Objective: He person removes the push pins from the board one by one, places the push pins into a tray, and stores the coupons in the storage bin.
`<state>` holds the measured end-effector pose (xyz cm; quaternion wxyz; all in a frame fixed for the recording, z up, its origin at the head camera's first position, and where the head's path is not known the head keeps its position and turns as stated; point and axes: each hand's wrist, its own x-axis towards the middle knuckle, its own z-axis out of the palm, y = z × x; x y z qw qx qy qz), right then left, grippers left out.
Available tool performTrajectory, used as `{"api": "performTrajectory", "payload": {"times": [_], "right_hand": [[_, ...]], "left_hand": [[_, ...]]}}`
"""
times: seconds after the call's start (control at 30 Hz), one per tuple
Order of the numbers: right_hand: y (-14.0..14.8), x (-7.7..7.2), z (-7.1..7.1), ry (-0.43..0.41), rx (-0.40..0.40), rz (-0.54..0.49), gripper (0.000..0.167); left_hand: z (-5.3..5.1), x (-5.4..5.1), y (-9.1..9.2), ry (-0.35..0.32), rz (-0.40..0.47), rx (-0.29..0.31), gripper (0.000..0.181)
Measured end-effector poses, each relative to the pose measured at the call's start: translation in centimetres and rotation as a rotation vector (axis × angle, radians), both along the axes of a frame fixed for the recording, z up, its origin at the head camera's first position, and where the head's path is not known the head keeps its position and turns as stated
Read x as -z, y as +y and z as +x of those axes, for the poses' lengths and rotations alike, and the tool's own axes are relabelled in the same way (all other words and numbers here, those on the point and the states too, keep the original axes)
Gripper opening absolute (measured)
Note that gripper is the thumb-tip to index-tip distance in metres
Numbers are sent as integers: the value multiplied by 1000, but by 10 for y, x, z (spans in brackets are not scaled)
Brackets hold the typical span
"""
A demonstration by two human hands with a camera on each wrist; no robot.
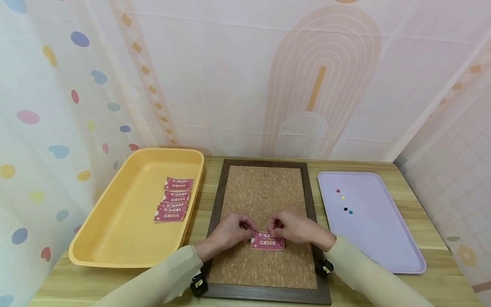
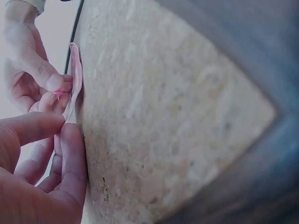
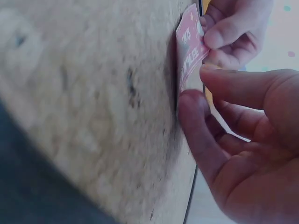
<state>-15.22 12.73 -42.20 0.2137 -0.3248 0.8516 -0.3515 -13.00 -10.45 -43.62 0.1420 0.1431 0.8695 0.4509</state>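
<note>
A pink coupon (image 1: 267, 244) with white and yellow print lies on the lower part of a framed cork board (image 1: 264, 268). My left hand (image 1: 232, 232) pinches its upper left corner between thumb and forefinger; in the right wrist view the coupon (image 3: 189, 46) curves a little off the cork. At the coupon's upper right is my right hand (image 1: 295, 226), thumb and forefinger close together. The left wrist view shows a pink-headed pushpin (image 2: 57, 93) between those fingertips, its thin needle showing. In the head view the fingers hide this pin.
To the left stands a deep yellow tray (image 1: 126, 213) with several overlapping pink coupons (image 1: 171, 212) along its right side. A lilac tray (image 1: 383, 230) at the right holds several small coloured pins (image 1: 345, 209). The board's dark wooden frame (image 1: 264, 292) surrounds the cork.
</note>
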Motion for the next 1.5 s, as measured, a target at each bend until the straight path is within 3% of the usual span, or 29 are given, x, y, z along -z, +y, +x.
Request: {"api": "performTrajectory", "payload": {"times": [0.27,0.63,0.93,1.23,1.5], "right_hand": [[11,-8,0,41,93,-73,13],[27,-24,5,130,244,-222,4],[40,-32,10,169,302,-268,6],[59,-31,19,179,363,-272,4],[78,-37,20,181,424,-287,3]], "left_hand": [[2,-9,-2,-47,83,-39,8],[0,-29,-14,71,120,-39,9],[3,-43,-34,43,161,-94,10],[7,-56,-56,12,138,-182,9],[4,-73,-83,22,151,-196,14]]}}
